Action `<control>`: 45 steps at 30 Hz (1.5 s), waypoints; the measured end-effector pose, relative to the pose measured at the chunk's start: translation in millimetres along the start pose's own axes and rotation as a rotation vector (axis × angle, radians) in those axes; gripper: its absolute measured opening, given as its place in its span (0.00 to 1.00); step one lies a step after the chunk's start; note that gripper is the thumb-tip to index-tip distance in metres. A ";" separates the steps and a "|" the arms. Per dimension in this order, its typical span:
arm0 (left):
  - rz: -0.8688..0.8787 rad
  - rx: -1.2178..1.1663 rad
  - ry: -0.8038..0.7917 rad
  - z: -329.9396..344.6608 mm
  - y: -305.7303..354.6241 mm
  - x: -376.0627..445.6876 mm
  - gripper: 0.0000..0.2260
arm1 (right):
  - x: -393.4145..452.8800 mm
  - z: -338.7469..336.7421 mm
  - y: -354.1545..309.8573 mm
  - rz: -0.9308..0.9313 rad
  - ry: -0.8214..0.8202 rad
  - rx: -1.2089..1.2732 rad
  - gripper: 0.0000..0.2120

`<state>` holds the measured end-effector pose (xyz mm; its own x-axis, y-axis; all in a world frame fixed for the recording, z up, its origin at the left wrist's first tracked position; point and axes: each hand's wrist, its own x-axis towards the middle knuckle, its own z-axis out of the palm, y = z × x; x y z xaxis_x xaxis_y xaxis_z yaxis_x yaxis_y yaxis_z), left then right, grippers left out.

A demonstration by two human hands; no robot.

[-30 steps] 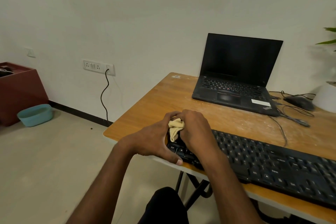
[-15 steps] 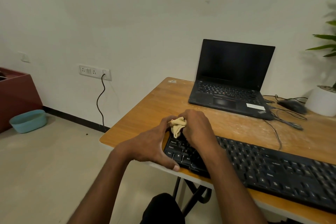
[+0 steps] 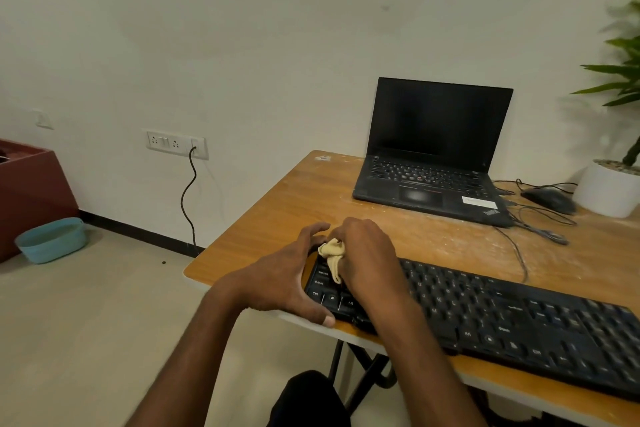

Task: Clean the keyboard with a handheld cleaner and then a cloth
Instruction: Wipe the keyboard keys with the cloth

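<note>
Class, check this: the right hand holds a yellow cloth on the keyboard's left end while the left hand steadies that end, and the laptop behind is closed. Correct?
One error: the laptop is open, its dark screen upright, as the head view shows. The rest stands.

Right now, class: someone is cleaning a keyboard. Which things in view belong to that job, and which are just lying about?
Part of the job:
keyboard, on the desk's near edge
yellow cloth, bunched in the right hand
left hand, gripping the keyboard's end

Just lying about:
laptop, open, screen dark
mouse and its cable
potted plant
blue basin on the floor
</note>
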<state>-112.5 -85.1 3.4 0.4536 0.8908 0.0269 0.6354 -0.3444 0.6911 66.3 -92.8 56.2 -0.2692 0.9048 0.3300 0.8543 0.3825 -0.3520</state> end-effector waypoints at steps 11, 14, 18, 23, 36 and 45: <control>-0.011 0.002 -0.014 -2.0 -0.7 -0.5 0.62 | -30.9 -28.5 30.0 0.156 -0.054 0.046 0.17; -0.005 0.013 -0.013 -0.7 0.4 0.1 0.63 | -27.8 -19.1 5.1 0.067 -0.049 0.070 0.18; -0.007 0.012 -0.001 0.2 0.5 0.5 0.64 | -26.7 -9.2 -15.3 -0.055 -0.082 0.145 0.21; -0.001 0.005 -0.015 -2.4 2.5 -1.6 0.63 | -39.0 -27.1 15.2 0.104 -0.113 0.072 0.22; -0.002 0.004 0.019 1.4 -4.3 1.2 0.62 | -45.9 -9.5 -15.0 -0.053 -0.124 0.031 0.19; -0.001 -0.001 0.012 1.5 -4.4 2.2 0.62 | -65.7 -31.5 8.6 -0.007 -0.137 0.067 0.18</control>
<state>-113.4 -82.0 -0.7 0.4453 0.8947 0.0352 0.6350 -0.3432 0.6921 105.3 -154.8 59.1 -0.3370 0.9173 0.2121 0.8218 0.3965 -0.4091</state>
